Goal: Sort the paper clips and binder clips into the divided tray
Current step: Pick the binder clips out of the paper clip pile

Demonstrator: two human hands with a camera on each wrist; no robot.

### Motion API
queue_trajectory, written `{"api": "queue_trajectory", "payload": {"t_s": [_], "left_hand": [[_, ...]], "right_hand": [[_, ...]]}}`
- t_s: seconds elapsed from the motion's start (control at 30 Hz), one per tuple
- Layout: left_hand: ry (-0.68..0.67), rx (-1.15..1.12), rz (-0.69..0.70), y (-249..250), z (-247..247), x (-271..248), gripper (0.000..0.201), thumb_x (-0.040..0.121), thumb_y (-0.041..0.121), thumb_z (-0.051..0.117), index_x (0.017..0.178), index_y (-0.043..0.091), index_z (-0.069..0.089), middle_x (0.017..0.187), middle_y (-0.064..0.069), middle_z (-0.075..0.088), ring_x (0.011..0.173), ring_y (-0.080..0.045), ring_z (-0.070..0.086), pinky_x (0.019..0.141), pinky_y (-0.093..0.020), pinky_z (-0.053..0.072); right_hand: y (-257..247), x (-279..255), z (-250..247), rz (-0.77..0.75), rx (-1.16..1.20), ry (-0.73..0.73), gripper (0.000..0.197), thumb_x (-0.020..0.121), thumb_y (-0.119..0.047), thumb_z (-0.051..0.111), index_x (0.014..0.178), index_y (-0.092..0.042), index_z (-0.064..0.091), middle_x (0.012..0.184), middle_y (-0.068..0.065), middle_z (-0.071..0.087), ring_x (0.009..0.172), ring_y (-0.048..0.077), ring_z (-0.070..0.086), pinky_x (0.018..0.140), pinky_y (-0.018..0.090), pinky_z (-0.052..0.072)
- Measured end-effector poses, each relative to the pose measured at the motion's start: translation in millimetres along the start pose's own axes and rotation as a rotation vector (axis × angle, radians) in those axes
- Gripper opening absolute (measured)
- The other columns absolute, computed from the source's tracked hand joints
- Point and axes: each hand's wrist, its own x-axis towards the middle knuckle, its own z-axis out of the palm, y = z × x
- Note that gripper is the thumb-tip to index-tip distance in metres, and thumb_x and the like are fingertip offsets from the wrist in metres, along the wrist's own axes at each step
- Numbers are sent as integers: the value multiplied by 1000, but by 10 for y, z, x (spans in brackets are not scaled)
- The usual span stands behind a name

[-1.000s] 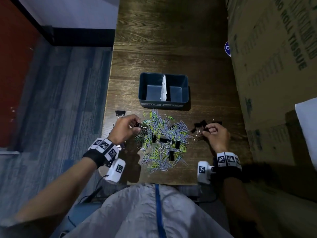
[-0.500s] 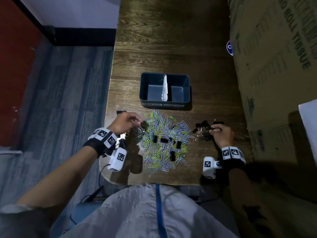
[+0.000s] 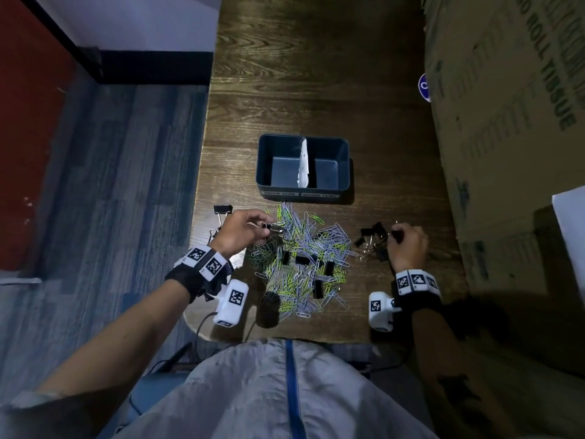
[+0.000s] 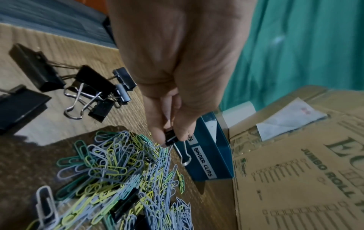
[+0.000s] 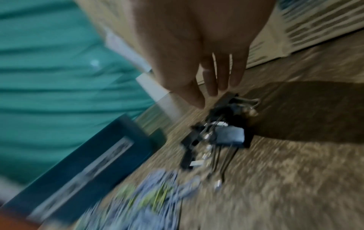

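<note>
The divided tray [image 3: 304, 191] stands empty on the bench [image 3: 316, 90], light and stiff. Before it lies the slippery paper clip heap [image 3: 300, 258]. The left hand [image 3: 240, 231] pinches a small binder clip [image 4: 171, 137] by its stiff body; the right hand [image 3: 408, 245] hovers over the binder clip cluster [image 5: 222, 133], fingers loosely extended.

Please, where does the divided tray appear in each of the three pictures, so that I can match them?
Head: the divided tray stands at centre on the table, beyond the paper clip pile.
Left wrist: right of centre, beyond the left hand; its near wall carries the label BINDER CLIPS.
Right wrist: lower left, blurred.
Shared landmark: the paper clip pile, just in front of the tray in every view.
</note>
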Motion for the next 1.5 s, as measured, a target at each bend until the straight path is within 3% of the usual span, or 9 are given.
{"api": "queue_trajectory", "payload": {"t_s": [0.1, 0.27, 0.33, 0.53, 0.77, 1.07, 1.27, 1.43, 1.5], "left_hand": [[-40, -130, -10, -42, -9, -25, 26, 82, -10, 67, 105, 2, 67, 94, -10, 52, 85, -20, 62, 74, -32, 60], [-53, -285, -4, -55, 127, -57, 19, 82, -8, 67, 96, 4, 66, 76, 1, 64, 76, -14, 66, 75, -32, 59], [-89, -287, 8, -57, 197, -72, 16, 85, -4, 66, 99, 2, 64, 74, 0, 66, 75, -15, 67, 73, -31, 59], [-69, -259, 32, -82, 366, -128, 9, 87, 5, 67, 95, 3, 63, 75, -5, 65, 70, -12, 63, 68, -32, 59], [4, 166, 169, -84, 354, -78, 7, 80, 22, 77, 79, 21, 70, 77, 13, 68, 65, 5, 58, 63, -25, 48], [28, -46, -34, -23, 98, -29, 20, 87, -4, 56, 80, 11, 66, 76, -3, 67, 69, -13, 63, 47, -21, 47], [126, 75, -110, -188, 141, -56, 4, 87, 5, 66, 86, 8, 69, 77, 0, 68, 64, -10, 60, 45, -18, 45], [107, 409, -54, -367, 294, -131, 18, 85, 26, 72, 97, 15, 64, 90, 2, 66, 82, -19, 66, 63, -25, 47], [44, 469, 74, -348, 365, -183, 31, 88, 37, 68, 112, 19, 60, 97, 3, 62, 82, -14, 63, 68, -25, 47]], "right_hand": [[-165, -213, 101, -187, 30, 10, 23, 86, -6, 68, 106, -17, 69, 115, 11, 61, 109, 30, 56, 91, 48, 52], [-813, -771, 112, -410, 284, -510, 30, 94, -36, 65, 121, -25, 63, 99, -10, 64, 82, -2, 59, 70, 22, 55], [-1037, -925, 144, -406, 384, -607, 36, 92, -43, 64, 125, -28, 60, 101, -11, 65, 86, 2, 63, 71, 22, 53], [-1287, -992, 232, -259, 527, -544, 7, 88, -7, 73, 89, -13, 71, 78, 6, 70, 59, 12, 68, 60, 30, 60], [-1203, -972, 170, -231, 480, -590, 9, 87, -6, 73, 86, -15, 71, 80, 6, 71, 64, 13, 69, 57, 20, 55], [-1074, -954, 111, -199, 503, -648, 7, 87, -2, 72, 89, -9, 74, 86, 8, 73, 66, 14, 66, 57, 19, 55], [-1048, -916, 99, -116, 468, -518, 10, 90, -6, 68, 85, -15, 70, 81, -4, 67, 67, 10, 63, 56, 14, 49], [-1050, -943, 193, -128, 315, -460, 17, 90, -8, 67, 79, -20, 72, 78, -9, 67, 86, 17, 69, 79, 30, 56], [-1064, -977, 229, -134, 329, -479, 10, 90, -10, 68, 85, -17, 73, 82, -5, 69, 83, 16, 69, 71, 25, 54]]}}
